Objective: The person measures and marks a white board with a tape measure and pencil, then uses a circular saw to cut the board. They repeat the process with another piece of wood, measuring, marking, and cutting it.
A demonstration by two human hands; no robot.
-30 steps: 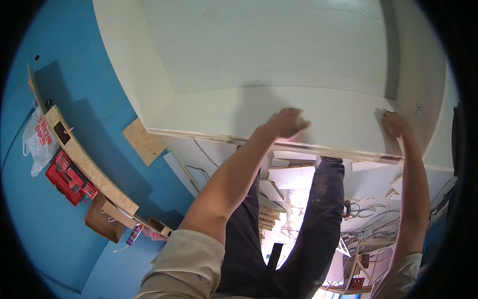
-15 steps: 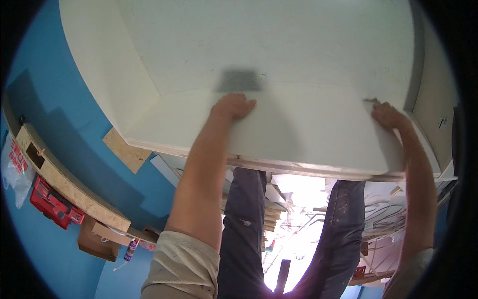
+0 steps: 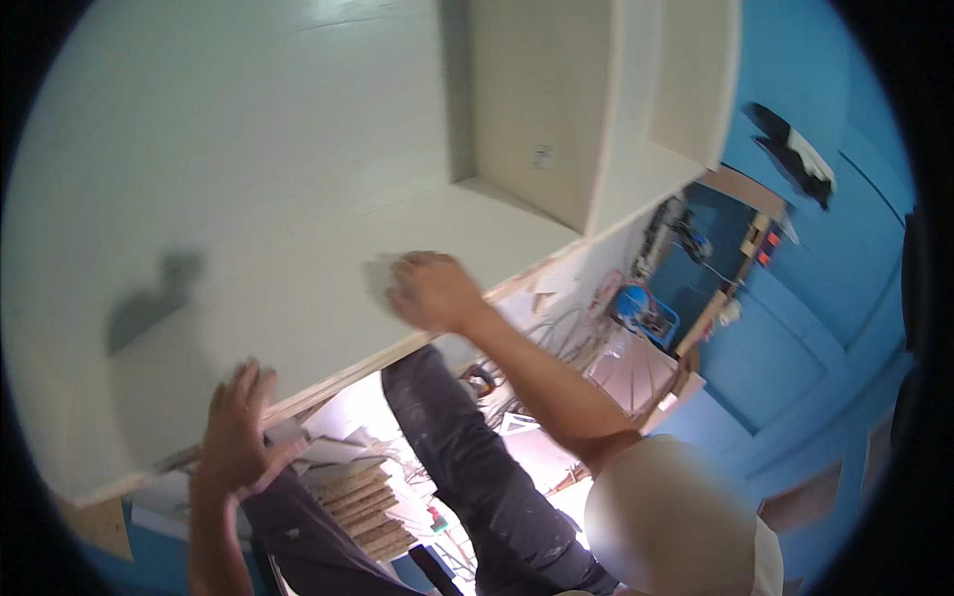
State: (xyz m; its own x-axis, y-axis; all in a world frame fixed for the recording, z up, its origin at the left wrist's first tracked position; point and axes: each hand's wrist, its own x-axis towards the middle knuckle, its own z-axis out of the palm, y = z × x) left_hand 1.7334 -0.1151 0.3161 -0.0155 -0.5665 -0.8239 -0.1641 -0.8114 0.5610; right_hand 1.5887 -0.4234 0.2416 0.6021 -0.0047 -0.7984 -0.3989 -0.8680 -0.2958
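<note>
On my head view, white cabinet (image 3: 288, 109) fills upper left; its bottom panel (image 3: 308, 323) runs to upright side panel (image 3: 537, 109) at right front corner. I read left hand (image 3: 237, 432) as open, fingers spread, at bottom panel's front edge, nearer left corner; contact unclear. Right hand (image 3: 435, 293) palm down over bottom panel, nearer right corner, fingers bent; I cannot tell whether it grips anything. Below front edge: dark trousers (image 3: 467, 447), stacked wood strips (image 3: 360, 509).
</note>
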